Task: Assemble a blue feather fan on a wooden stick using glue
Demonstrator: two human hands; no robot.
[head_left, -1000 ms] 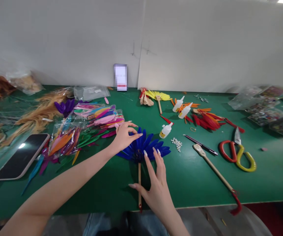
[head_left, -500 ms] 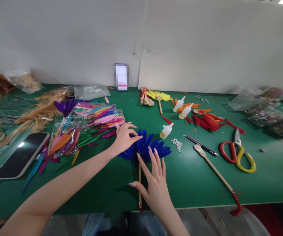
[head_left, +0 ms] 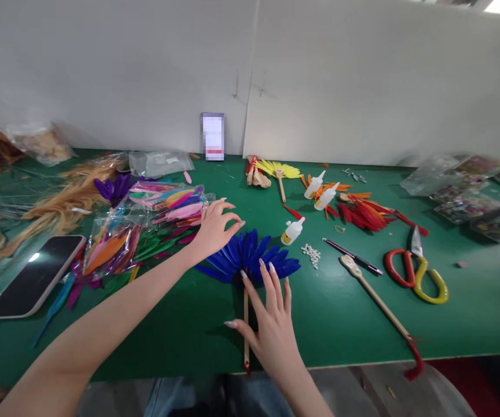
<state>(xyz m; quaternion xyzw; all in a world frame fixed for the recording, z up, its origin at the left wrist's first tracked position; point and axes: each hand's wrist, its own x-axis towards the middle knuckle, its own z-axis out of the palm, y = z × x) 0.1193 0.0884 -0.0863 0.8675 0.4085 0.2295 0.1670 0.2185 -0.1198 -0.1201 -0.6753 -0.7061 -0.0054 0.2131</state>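
A fan of blue feathers [head_left: 250,255] lies spread on the table, its thin wooden handle [head_left: 246,330] pointing towards me. My right hand [head_left: 271,318] is open, fingers spread, with the fingertips resting on the lower feathers near the fan's base and the thumb left of the handle. Just beyond the fan's upper left side is my left hand [head_left: 217,229], thumb and index fingertip brought together in a pinch; nothing shows between them. Its other fingers are loosely extended. The place where the feathers join the handle is partly hidden by my right fingers.
Right of the fan are a glue bottle [head_left: 292,231], small white beads [head_left: 311,255], a pen [head_left: 354,256], a wooden stick with red tassel [head_left: 380,301] and scissors [head_left: 417,269]. Bagged coloured feathers [head_left: 115,246] and a phone [head_left: 35,277] are at left. A yellow feather fan [head_left: 280,171] lies behind.
My left hand has lifted off the blue feathers and drawn left and slightly away, uncovering more of the fan's left side. My right hand stays on the base.
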